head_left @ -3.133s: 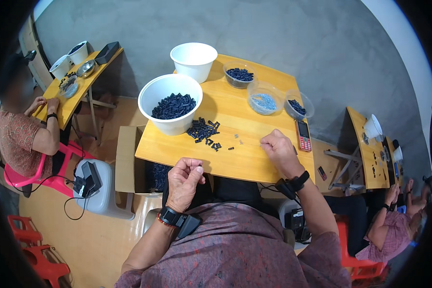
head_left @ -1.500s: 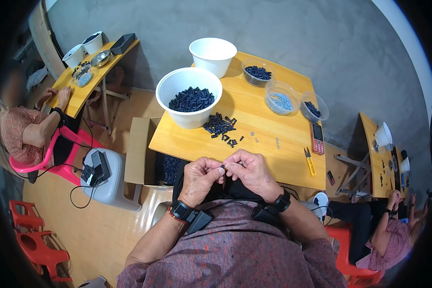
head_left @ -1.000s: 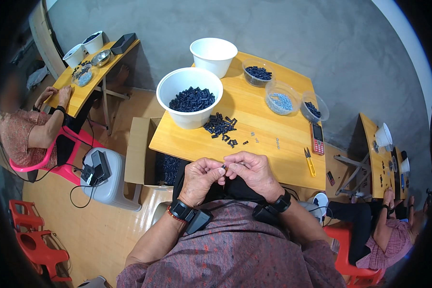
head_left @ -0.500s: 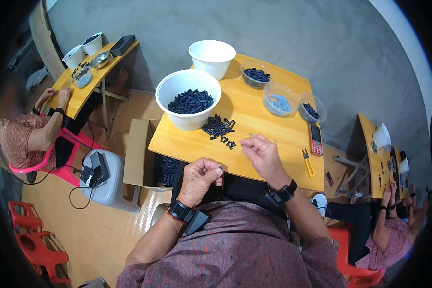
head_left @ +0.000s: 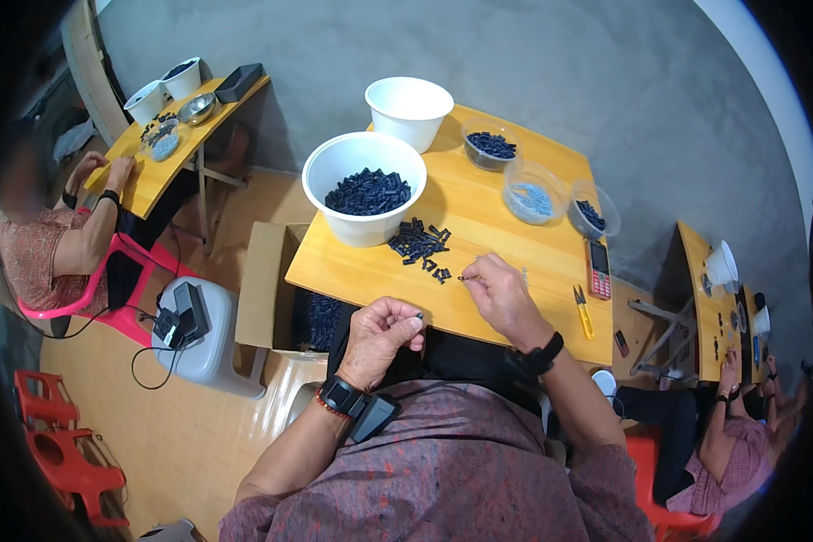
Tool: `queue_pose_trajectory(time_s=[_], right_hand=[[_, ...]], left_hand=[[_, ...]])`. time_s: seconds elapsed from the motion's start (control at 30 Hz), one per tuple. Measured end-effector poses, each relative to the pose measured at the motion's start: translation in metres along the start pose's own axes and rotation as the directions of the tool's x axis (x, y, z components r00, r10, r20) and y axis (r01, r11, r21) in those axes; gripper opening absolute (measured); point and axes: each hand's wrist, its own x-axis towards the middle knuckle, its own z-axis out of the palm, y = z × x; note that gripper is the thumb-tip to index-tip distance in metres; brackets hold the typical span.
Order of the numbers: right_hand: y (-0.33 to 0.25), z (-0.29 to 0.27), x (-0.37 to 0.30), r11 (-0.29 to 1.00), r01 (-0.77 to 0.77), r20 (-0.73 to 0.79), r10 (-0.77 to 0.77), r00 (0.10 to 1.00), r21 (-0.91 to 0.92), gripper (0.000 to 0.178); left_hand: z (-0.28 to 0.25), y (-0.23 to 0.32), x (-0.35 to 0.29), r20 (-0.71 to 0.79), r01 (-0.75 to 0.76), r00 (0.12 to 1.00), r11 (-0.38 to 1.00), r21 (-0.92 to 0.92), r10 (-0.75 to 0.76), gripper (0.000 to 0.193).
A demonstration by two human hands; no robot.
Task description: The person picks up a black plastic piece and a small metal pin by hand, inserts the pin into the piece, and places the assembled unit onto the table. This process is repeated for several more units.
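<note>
My left hand [head_left: 381, 338] is closed at the table's near edge, with a small dark piece [head_left: 419, 315] showing between thumb and forefinger. Over the tabletop, my right hand [head_left: 501, 296] pinches a tiny part [head_left: 463, 278] too small to name. Left of its fingertips lies a loose pile of small black plastic pieces [head_left: 417, 242]. Behind the pile stands a white bucket [head_left: 357, 231], part-filled with more black pieces. Several small slivers [head_left: 524, 274] lie on the wood beyond my right hand.
The yellow table [head_left: 551, 316] carries another white bucket [head_left: 411, 104], a tub of blue parts [head_left: 533, 200], two tubs of black pieces, a red phone [head_left: 598, 271] and yellow-handled snips [head_left: 585, 318]. An open carton [head_left: 266, 285] and grey stool [head_left: 210, 343] stand left. People sit at side tables.
The view has shifted slightly. My right hand has turned, and its pinching fingertips now point left toward the pile with a tiny part showing. My left hand keeps its grip.
</note>
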Motion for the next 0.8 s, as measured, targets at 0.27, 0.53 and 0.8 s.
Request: queue_pose_trajectory(time_s=[0.27,0.53,0.8], right_hand=[[-0.047,0.017,-0.025,0.615,-0.383,0.23,0.315,0.921,0.69,0.008],[-0.042,0.025,-0.021,0.781,-0.185,0.072,0.177,0.982,0.597,0.008],[-0.056,0.011,-0.014,0.955,0.118,-0.011,-0.119,0.993,0.271,0.015]], left_hand=[[0.0,0.001,-0.001,0.052,0.004,0.999,1.0,-0.016,-0.003,0.01],[0.0,0.001,-0.001,0.072,0.015,0.997,1.0,-0.015,-0.013,0.01],[-0.001,-0.001,-0.001,0.065,0.023,0.998,1.0,-0.016,-0.022,0.01]])
